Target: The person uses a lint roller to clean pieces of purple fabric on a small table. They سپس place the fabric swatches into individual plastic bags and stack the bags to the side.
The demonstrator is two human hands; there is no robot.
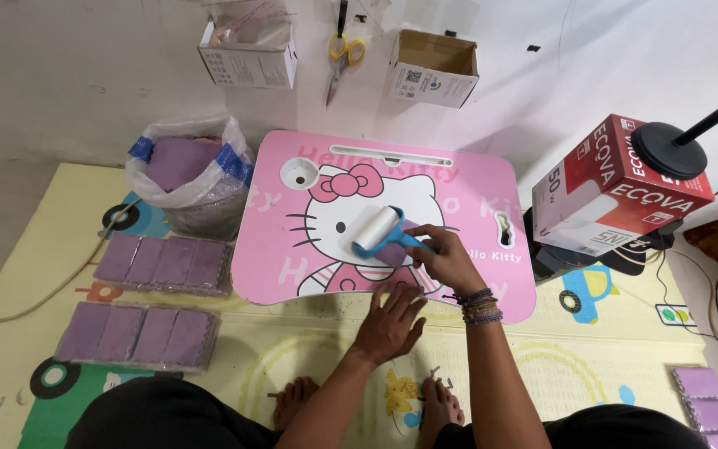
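While the right hand [446, 259] closes its fingers around the blue handle of a white lint roller [378, 230] over a purple piece [394, 252] on the pink lap table [492, 187], the left hand [390, 323] rests flat, fingers spread, at the table's near edge. 2 packs of purple pieces [164, 263] lie to the left.

The scene is evenly and brightly lit by diffuse light from above. No harsh glare is recorded; only a soft sheen is seen on the pink worktop [475, 187] and on the clear plastic bag [209, 195]. Short, soft shadows are cast toward the lower right, as seen beneath the right hand [445, 258] and beside the red carton [617, 187]. A darker shadow is cast on the white wall [85, 75] behind the worktop. Focus is sharp at centre. Wide-angle distortion is evident: the wall boxes and mat edges are bowed outward toward the frame borders. Slight softness is noted at the corners.
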